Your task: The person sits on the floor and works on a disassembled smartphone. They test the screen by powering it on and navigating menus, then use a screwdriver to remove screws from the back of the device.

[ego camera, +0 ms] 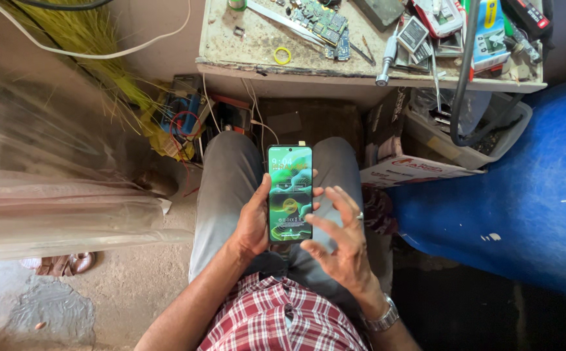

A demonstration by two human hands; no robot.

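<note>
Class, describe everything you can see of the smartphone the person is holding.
The smartphone is a slim, dark-framed slab with a lit screen showing a green swirling wallpaper. It lies face up, long axis pointing away from the person, above their grey-trousered lap. The left hand grips its left edge and underside. The right hand hovers at its right side, fingers spread; whether they touch it is unclear.

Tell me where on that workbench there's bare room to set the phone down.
The workbench is bare at its left end, between the left edge and the yellow ring. From the circuit board rightward it is crowded with tools and boxes. The left hand holds the phone; the right hand hovers beside it.
</note>
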